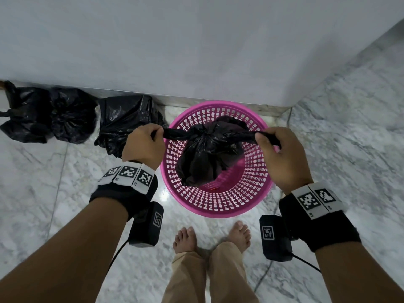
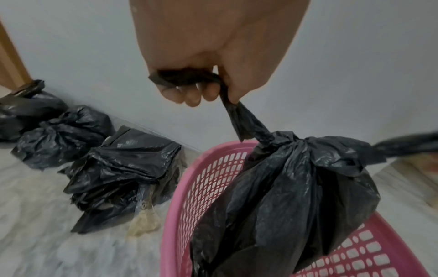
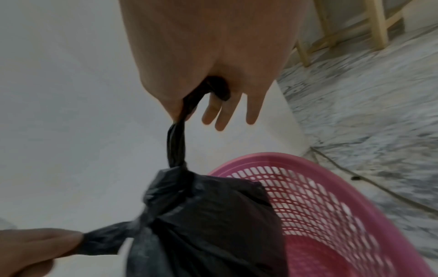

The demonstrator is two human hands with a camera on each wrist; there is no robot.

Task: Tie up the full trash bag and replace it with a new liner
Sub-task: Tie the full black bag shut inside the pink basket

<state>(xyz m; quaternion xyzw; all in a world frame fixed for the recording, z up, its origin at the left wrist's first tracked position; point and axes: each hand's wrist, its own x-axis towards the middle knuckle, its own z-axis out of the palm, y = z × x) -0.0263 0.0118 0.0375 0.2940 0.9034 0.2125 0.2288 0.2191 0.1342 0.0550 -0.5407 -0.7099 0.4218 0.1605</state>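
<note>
Left hand (image 1: pixel 143 145): grips the left twisted end of the black trash bag (image 1: pixel 205 158).
Right hand (image 1: pixel 282 154): pinches the right end.
Bag: knotted, held over the pink basket (image 1: pixel 247 193) on the floor.

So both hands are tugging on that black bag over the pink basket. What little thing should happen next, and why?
Probably cross the two ends for a second knot. The left hand and right hand each grip a twisted tail of the black bag, pulled apart, with one knot cinched at its neck. The bag hangs over the pink basket, and a single knot may slip.
</note>
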